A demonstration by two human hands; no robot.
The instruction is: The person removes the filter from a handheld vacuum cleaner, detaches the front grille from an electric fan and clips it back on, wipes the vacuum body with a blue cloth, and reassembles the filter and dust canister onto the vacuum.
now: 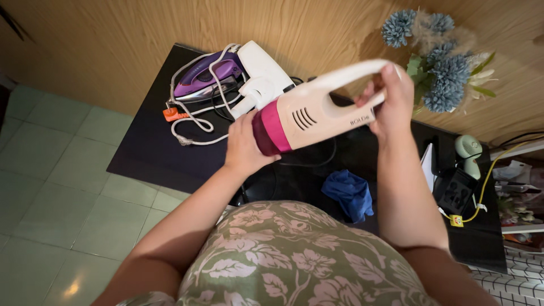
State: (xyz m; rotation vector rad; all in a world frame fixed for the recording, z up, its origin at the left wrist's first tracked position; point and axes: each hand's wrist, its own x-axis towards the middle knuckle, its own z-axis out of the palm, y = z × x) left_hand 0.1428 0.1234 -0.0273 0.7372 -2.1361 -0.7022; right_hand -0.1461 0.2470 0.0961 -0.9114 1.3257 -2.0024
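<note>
Both hands' grip (firm) around vacuum

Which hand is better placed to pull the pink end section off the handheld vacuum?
Left. The left hand already cups the dark pink end section of the white handheld vacuum. The right hand grips the loop handle, so it is probably best used to steady the body.

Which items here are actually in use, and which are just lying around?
In use: hand vacuum, held by the right hand at its handle and the left hand at its pink end.
Lying about: iron, blue cloth, artificial flowers, small fan.
</note>
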